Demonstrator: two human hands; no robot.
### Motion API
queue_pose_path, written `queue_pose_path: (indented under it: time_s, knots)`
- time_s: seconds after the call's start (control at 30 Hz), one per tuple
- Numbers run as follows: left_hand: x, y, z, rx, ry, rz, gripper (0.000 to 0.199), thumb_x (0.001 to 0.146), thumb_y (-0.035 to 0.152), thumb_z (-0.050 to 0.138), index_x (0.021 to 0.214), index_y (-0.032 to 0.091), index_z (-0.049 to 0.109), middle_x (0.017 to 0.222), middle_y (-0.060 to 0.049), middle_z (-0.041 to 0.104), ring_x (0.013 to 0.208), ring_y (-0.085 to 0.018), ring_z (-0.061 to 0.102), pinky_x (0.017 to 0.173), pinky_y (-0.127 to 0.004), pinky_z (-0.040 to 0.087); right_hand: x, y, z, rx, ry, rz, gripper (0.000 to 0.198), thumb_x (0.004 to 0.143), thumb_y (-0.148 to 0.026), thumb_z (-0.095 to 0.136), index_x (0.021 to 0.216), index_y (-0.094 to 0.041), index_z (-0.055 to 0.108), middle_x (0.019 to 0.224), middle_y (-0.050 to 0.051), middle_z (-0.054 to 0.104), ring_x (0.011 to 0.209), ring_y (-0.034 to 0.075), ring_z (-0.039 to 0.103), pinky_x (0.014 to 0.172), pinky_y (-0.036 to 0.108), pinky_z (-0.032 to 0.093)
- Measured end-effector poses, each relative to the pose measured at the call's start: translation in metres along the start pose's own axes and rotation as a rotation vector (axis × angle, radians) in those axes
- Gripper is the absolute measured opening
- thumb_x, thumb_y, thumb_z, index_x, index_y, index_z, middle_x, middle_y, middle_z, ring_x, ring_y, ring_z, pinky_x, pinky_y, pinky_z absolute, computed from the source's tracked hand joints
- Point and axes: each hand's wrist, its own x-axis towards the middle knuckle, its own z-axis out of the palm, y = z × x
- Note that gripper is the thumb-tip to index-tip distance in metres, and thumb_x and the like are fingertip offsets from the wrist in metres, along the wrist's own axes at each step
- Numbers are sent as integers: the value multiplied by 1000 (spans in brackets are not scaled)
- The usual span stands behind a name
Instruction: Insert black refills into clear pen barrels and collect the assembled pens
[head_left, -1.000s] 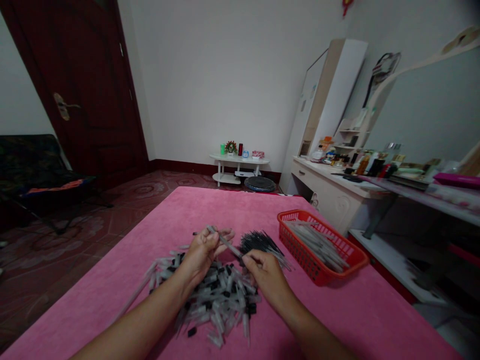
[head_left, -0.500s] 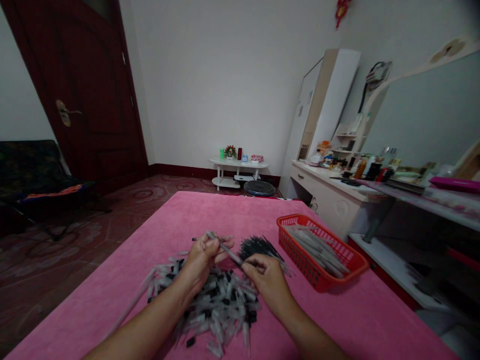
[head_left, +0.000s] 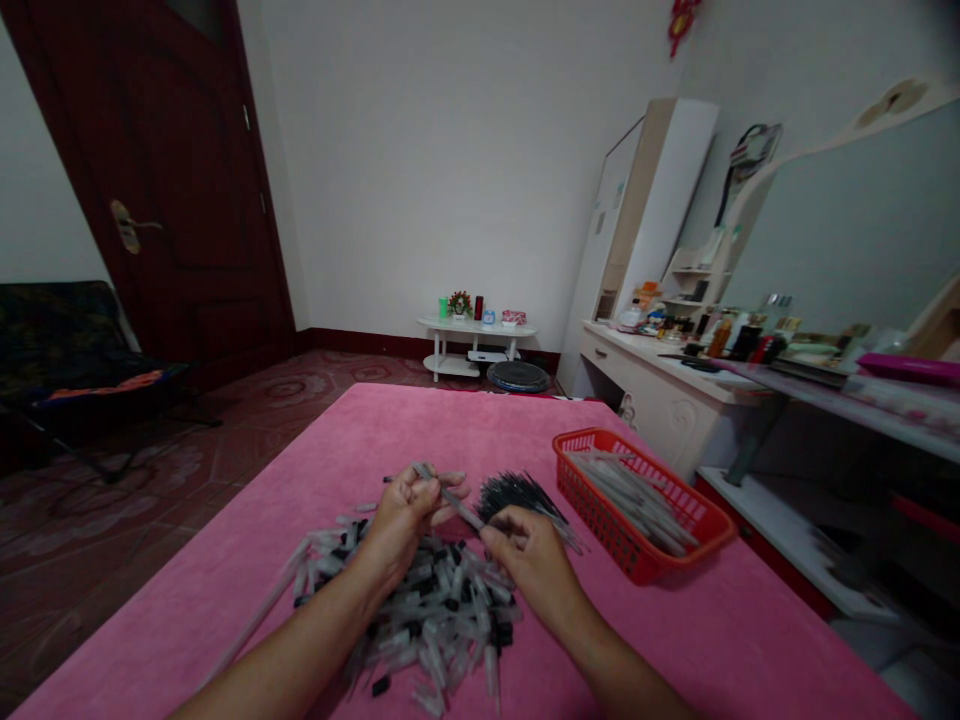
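Between my two hands a slim grey translucent pen (head_left: 463, 511) is held at a slant above the table. My left hand (head_left: 411, 505) pinches its upper left part between thumb and forefinger, the other fingers reaching out behind. At the pen's lower right end, my right hand (head_left: 526, 548) has thumb and fingertips closed on it. Beneath and in front of the hands lies a heap of clear pen caps (head_left: 435, 610) mixed with small black pieces. Just beyond my right hand is a bundle of thin dark pen refills (head_left: 517, 497).
A red plastic basket (head_left: 637, 560) holding pale pen barrels (head_left: 630, 495) stands to the right on the pink tablecloth (head_left: 420, 420). A long clear strip (head_left: 259, 615) lies at the left. Further right is a dressing table (head_left: 660, 375); a folding chair (head_left: 67, 350) stands at far left.
Both hands keep their hold on the pen in nearly the same place. The fingers of my right hand have shifted slightly at the pen's end.
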Motion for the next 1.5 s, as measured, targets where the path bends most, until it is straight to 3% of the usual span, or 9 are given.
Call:
queue_pose_path:
  time_s: [0.13, 0.27, 0.47, 0.63, 0.8, 0.97, 1.1, 1.3, 1.5]
  knots:
    - [0, 0, 1, -4, -10, 1, 35, 69, 25, 73, 89, 17, 46, 91, -8, 70, 85, -24, 68, 71, -33, 55, -1, 2, 0, -37, -74, 24, 32, 81, -38, 46, 62, -15, 55, 51, -2, 49, 45, 10, 45, 43, 21, 30]
    - [0, 1, 2, -9, 4, -3, 36, 67, 25, 74, 89, 17, 46, 90, -8, 70, 85, -24, 68, 70, -31, 54, -1, 2, 0, -69, 13, -18, 10, 68, -24, 61, 69, -15, 58, 61, -3, 54, 54, 10, 47, 48, 19, 33]
    - [1, 1, 1, -2, -5, -5, 35, 69, 24, 73, 90, 17, 46, 91, -9, 70, 86, -24, 68, 71, -31, 54, -1, 0, 1, 0, -78, 17, 27, 80, -33, 47, 65, -14, 57, 54, -2, 51, 46, 10, 45, 44, 20, 31]
    - [1, 0, -1, 11, -15, 1, 33, 70, 23, 71, 90, 17, 45, 92, -8, 70, 88, -24, 68, 72, -31, 54, -1, 3, 1, 1, -2, -20, 12, 68, -23, 61, 76, -15, 59, 66, -2, 56, 54, 10, 48, 48, 19, 34]
    - [1, 1, -1, 5, -2, -4, 36, 68, 26, 73, 90, 17, 46, 92, -10, 70, 86, -25, 68, 72, -32, 54, -1, 4, 0, -5, -58, 25, 27, 79, -36, 49, 62, -15, 53, 51, -3, 47, 44, 9, 42, 42, 20, 29]
    - [0, 2, 0, 3, -8, 5, 35, 68, 25, 73, 89, 17, 46, 90, -8, 70, 86, -24, 68, 71, -31, 54, -1, 0, -1, 14, 6, -23, 13, 69, -27, 62, 72, -15, 56, 61, -4, 51, 52, 9, 46, 47, 19, 33]
    - [0, 2, 1, 1, 1, -6, 36, 67, 25, 74, 88, 18, 46, 90, -8, 70, 85, -24, 68, 70, -30, 54, 0, 0, 0, 43, -94, 32, 32, 81, -41, 45, 63, -16, 53, 51, -3, 49, 41, 9, 43, 40, 21, 29]
    - [1, 1, -1, 3, -18, 1, 34, 69, 25, 72, 89, 17, 46, 91, -8, 70, 86, -23, 68, 72, -30, 54, -1, -2, 0, 92, -33, 22, 16, 66, -28, 62, 73, -15, 54, 60, -4, 50, 49, 9, 46, 43, 19, 33]
    - [1, -1, -4, 12, -44, 9, 31, 71, 25, 71, 89, 17, 46, 92, -9, 70, 87, -24, 68, 73, -31, 53, -1, 0, 1, 74, -86, 47, 20, 74, -31, 51, 64, -15, 54, 51, -4, 48, 42, 8, 42, 40, 20, 30]
